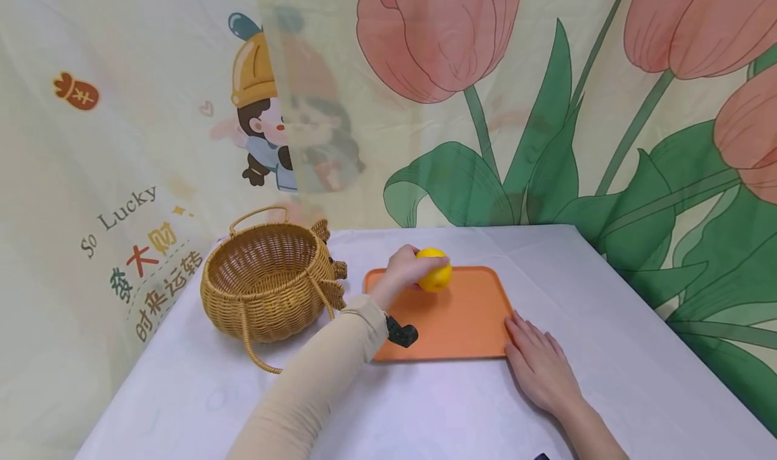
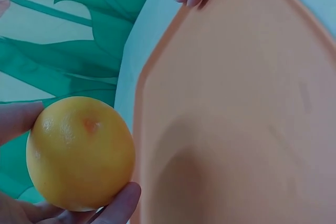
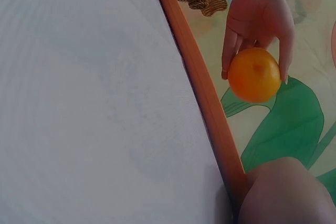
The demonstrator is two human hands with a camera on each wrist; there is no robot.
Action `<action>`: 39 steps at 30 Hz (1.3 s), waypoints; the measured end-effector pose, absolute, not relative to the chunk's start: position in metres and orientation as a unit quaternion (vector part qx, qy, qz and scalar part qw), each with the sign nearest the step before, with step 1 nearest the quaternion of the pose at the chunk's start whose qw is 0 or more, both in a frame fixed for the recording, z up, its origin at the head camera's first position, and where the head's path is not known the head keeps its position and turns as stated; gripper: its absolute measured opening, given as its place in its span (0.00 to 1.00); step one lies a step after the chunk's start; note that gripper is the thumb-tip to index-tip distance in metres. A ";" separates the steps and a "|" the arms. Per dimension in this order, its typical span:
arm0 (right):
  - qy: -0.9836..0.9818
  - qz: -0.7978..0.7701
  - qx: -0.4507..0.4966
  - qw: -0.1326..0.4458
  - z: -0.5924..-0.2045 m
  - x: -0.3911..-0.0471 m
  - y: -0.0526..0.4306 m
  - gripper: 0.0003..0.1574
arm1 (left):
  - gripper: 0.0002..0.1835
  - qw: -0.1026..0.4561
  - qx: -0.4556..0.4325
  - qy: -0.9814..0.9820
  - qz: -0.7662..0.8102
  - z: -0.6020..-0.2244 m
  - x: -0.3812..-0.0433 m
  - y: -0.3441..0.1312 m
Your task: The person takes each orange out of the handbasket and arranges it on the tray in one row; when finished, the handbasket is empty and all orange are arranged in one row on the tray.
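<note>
My left hand (image 1: 413,268) holds a round yellow citrus fruit (image 1: 434,271) above the far part of an orange tray (image 1: 461,325). In the left wrist view the thumb and fingers grip the sides of the fruit (image 2: 79,153), and a shadow falls on the tray below. Its small end spot faces that camera. My right hand (image 1: 540,362) lies at the tray's right edge, fingers fairly straight and touching the rim. The right wrist view shows part of that hand (image 3: 289,195) close up against the rim (image 3: 205,87), with the held fruit beyond.
A brown wicker basket (image 1: 267,318) with an animal face and loose handles stands left of the tray, beside my left forearm. The white-clothed table (image 1: 437,406) ends at a printed curtain (image 1: 340,55) behind and at the sides. A black wrist-worn piece (image 1: 402,332) overhangs the tray.
</note>
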State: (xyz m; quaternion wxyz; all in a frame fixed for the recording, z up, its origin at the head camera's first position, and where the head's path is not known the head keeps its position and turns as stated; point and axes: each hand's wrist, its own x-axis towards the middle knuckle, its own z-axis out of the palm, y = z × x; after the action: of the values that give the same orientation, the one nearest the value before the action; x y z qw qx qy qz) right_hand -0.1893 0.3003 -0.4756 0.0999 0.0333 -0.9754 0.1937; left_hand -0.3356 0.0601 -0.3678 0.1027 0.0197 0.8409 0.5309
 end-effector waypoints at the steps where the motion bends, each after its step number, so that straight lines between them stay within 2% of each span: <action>1: -0.976 0.193 0.032 0.099 -0.476 -0.189 0.300 0.37 | 0.35 0.100 0.017 0.841 0.531 -0.369 -0.336 0.062; 17: -0.977 0.190 0.031 0.096 -0.477 -0.189 0.298 0.36 | 0.40 0.105 -0.022 0.843 0.526 -0.400 -0.339 0.081; 39: -0.978 0.188 0.023 0.087 -0.474 -0.189 0.299 0.37 | 0.39 0.095 -0.016 0.829 0.552 -0.405 -0.345 0.097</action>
State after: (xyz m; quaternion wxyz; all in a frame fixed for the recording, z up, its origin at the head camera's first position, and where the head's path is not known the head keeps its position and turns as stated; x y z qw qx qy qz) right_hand -0.1890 0.2993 -0.4741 0.0873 0.0228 -0.9780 0.1882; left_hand -0.3454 0.0968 -0.4046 0.0950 -0.0155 0.8286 0.5515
